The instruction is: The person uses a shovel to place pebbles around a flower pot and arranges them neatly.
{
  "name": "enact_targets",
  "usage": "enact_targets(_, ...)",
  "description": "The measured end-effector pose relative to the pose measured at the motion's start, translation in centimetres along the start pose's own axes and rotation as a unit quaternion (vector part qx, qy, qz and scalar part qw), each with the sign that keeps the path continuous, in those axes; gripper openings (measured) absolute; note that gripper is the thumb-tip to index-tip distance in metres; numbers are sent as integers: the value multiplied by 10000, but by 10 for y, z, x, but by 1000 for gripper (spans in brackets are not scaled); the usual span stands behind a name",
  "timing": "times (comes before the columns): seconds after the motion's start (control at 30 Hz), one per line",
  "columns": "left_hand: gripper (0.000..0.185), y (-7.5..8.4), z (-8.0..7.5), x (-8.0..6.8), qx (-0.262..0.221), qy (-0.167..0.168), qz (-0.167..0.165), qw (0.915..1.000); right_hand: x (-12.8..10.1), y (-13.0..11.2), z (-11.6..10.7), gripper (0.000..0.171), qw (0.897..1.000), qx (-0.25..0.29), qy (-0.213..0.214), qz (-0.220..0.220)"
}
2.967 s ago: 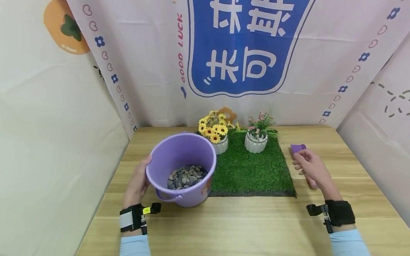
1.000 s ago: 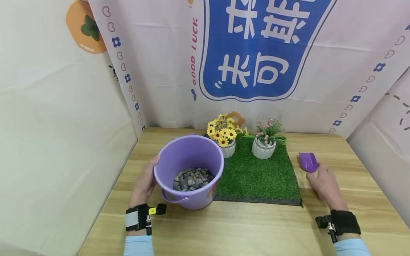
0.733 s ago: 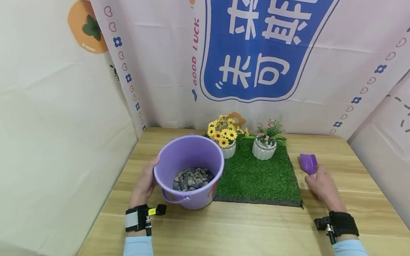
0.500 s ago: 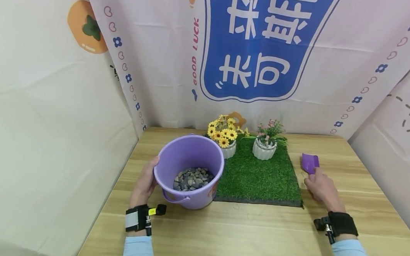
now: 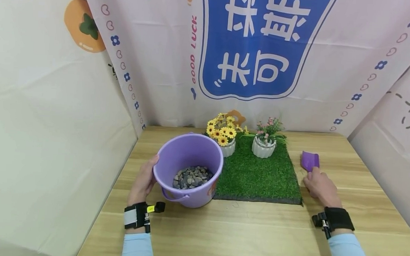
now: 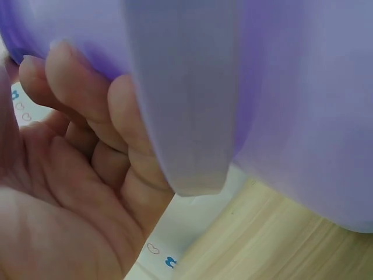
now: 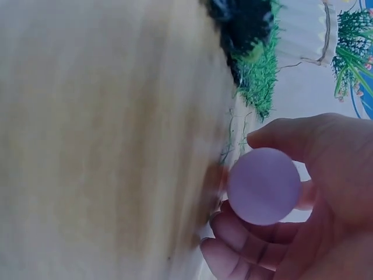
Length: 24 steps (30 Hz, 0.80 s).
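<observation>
Wooden planks with a pale grain make up the tabletop (image 5: 255,231), boxed in by cloth walls and a blue-and-white banner (image 5: 258,42) behind. On its left side stands a purple bucket (image 5: 188,169) of pebbles (image 5: 191,176), the left hand (image 5: 143,181) cupping its outer wall with curled fingers (image 6: 125,111), beside a square of fake grass (image 5: 258,175) bearing two white flowerpots. Just right of the grass lies a purple scoop (image 5: 309,160), the right hand (image 5: 321,186) closed around its handle, fingers (image 7: 245,233) wrapped about it.

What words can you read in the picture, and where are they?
"GOOD LUCK" in red, running sideways on the backdrop cloth.
Big white Chinese characters on the blue panel: cut off at the top, so not readable in full.
The purple bucket and scoop: no readable text.
</observation>
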<state>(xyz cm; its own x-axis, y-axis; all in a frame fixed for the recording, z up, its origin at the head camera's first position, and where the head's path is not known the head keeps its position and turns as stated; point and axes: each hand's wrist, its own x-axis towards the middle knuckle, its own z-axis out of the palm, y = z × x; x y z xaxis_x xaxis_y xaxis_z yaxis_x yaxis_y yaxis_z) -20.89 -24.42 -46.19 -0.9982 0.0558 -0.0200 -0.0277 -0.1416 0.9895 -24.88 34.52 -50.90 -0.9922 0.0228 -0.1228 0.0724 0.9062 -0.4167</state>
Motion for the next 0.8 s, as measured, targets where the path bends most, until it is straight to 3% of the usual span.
enact_targets(0.3, 53, -2, 1, 2, -39, 68, -33, 10000, 5, 2, 0, 36, 9971, 137, -645, 371)
enact_targets(0.53, 52, -1, 0, 3, -51, -74, 55, 9999, 5, 2, 0, 47, 9985, 28, -505, 229)
enact_targets(0.8, 51, -1, 0, 4, -104, -132, 100, 9998, 10, 14, 6, 59, 9930, 846, -673, 482)
